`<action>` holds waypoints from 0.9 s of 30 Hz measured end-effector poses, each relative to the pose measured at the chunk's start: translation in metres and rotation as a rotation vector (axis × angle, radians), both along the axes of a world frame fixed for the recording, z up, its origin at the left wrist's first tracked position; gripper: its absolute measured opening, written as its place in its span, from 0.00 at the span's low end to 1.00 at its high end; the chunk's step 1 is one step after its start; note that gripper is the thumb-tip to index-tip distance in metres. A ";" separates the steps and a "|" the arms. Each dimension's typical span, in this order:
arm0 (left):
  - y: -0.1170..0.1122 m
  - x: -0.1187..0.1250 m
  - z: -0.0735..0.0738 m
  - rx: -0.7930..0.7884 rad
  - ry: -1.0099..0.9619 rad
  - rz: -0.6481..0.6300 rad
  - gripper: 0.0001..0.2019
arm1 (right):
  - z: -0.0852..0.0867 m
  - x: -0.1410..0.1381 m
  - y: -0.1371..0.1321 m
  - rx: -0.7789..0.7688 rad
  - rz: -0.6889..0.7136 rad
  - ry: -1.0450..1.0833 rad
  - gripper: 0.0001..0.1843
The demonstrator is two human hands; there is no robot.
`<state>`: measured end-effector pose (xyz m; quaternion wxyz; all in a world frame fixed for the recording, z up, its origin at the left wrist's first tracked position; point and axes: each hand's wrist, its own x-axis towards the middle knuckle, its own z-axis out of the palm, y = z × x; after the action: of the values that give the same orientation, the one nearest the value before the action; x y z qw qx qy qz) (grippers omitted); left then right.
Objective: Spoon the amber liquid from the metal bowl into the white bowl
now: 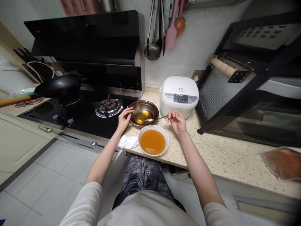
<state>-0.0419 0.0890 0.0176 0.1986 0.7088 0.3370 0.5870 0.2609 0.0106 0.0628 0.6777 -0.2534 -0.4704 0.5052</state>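
My right hand [177, 121] pinches the handle end of a metal spoon [150, 121]. The spoon's head is over the right front part of a stainless steel bowl [153, 106], which has clear yellow oil [141, 117] at the bottom. At that bowl's left rim, my left hand [124, 119] grips the edge with its thumb and fingers. Closer to me stands a white bowl [166, 138], filled with an orange-brown liquid [152, 142]. A crumpled white paper towel [128, 142] lies to its left, below my left hand.
Behind my right hand stands a white rice cooker [180, 94]. A gas stove [89, 121] lies left, with a black wok [61, 85] on its far burner. A black rack [223, 103] and a bag of brown food [283, 163] are right. Utensils [154, 50] hang above.
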 end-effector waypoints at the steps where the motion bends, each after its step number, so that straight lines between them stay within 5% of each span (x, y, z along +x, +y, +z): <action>1: 0.000 0.000 0.000 -0.001 0.000 0.000 0.09 | 0.001 0.000 -0.001 -0.002 0.006 0.004 0.21; 12: 0.000 0.000 0.000 0.004 -0.019 -0.014 0.09 | 0.006 0.001 -0.008 0.009 0.159 -0.005 0.21; 27: 0.001 0.000 -0.002 0.006 -0.012 -0.009 0.09 | 0.011 0.006 -0.013 0.085 0.142 -0.151 0.23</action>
<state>-0.0423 0.0903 0.0153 0.2011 0.7075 0.3306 0.5913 0.2674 -0.0026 0.0738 0.6130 -0.2274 -0.5580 0.5111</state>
